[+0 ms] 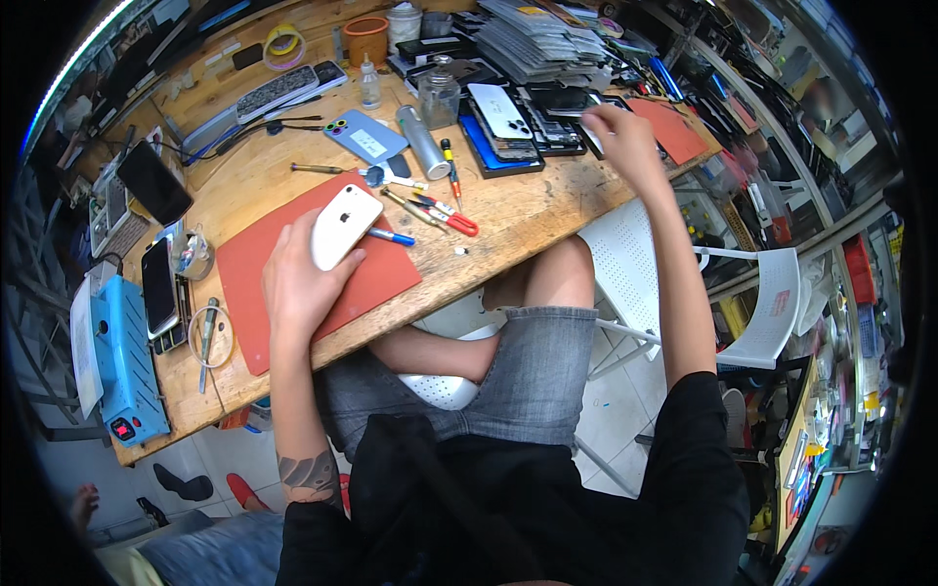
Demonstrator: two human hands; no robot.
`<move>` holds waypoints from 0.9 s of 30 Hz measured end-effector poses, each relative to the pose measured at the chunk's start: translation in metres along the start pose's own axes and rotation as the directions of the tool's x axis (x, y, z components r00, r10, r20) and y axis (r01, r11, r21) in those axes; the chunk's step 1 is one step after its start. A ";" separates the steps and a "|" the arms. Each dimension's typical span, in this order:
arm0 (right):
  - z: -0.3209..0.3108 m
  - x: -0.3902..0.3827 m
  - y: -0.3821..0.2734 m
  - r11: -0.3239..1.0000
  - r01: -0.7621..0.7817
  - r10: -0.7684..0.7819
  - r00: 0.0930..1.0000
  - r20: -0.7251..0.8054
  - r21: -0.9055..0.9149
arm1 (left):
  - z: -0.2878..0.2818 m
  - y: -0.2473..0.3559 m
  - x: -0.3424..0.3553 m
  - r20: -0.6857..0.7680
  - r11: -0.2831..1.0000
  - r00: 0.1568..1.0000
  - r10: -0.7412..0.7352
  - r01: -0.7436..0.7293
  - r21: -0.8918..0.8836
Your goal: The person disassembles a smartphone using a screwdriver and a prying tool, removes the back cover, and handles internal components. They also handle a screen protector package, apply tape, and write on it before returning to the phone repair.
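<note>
My left hand grips a white smartphone lying back-up over the red work mat on the wooden bench. My right hand reaches far to the right, over a cluster of dark phones at the bench's far side; its fingers pinch something small and pale that I cannot make out. A blue pen lies just right of the white phone. Screwdrivers and red-handled tweezers lie between my two hands.
A pale blue phone back, a metal cylinder, a glass jar and a stack of panels sit at the back. A blue machine and a black phone stand left. A white chair is beneath the bench.
</note>
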State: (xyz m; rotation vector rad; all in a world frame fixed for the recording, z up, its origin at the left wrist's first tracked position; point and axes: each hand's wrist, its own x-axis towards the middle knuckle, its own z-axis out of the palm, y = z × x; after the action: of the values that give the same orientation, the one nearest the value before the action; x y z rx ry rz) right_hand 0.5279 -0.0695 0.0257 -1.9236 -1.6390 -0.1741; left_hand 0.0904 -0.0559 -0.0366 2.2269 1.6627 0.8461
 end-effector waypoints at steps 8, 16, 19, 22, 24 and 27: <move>0.045 0.036 0.153 0.964 -0.136 0.167 0.979 0.119 -0.230 | 0.001 0.000 0.001 -0.010 1.000 0.999 0.030 -0.030 0.006; 0.052 0.043 0.152 0.971 -0.162 0.185 0.975 0.124 -0.174 | 0.001 -0.017 0.002 -0.056 0.977 0.998 -0.029 0.016 -0.212; 0.051 0.043 0.159 0.972 -0.143 0.166 0.979 0.118 -0.189 | -0.007 -0.021 0.002 -0.045 0.925 0.999 -0.010 -0.008 -0.379; 0.053 0.044 0.167 0.981 -0.150 0.166 0.978 0.125 -0.123 | -0.015 -0.023 -0.007 -0.087 0.960 0.996 -0.036 0.011 -0.281; 0.055 0.046 0.170 0.971 -0.167 0.186 0.977 0.101 -0.173 | -0.023 -0.028 -0.017 -0.145 0.993 0.989 -0.030 0.013 -0.115; 0.059 0.052 0.171 0.963 -0.149 0.176 0.979 0.104 -0.225 | -0.027 -0.035 -0.027 -0.207 0.999 0.978 0.002 -0.011 -0.040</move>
State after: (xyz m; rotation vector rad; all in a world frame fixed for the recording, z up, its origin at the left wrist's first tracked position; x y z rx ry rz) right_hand 0.6831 -0.0048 -0.0584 -2.2655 -1.5839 -0.1771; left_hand 0.0417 -0.0733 -0.0405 2.1815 1.7092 1.1373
